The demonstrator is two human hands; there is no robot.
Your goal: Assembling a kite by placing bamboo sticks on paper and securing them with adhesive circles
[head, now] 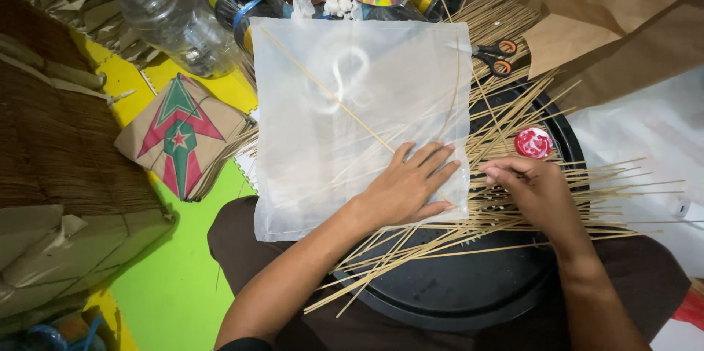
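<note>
The head view shows the left hand [405, 188] pressed flat, fingers spread, on a thin translucent white sheet [352, 116] crossed by a slim bamboo stick [330, 94], while the right hand [534, 188] pinches the sheet's edge over loose pale bamboo sticks [543, 204] heaped on a round black tray [469, 292], beside a small red-and-white lid [533, 143].

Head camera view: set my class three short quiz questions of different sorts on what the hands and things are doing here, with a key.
1. True or false: the left hand lies flat on the translucent white paper sheet.
2. What does the right hand touch? A) thin bamboo sticks B) clear plastic bottle C) orange-handled scissors
3. What carries the sticks?

Key: 1 true. 2 A. 3 The round black tray.
</note>
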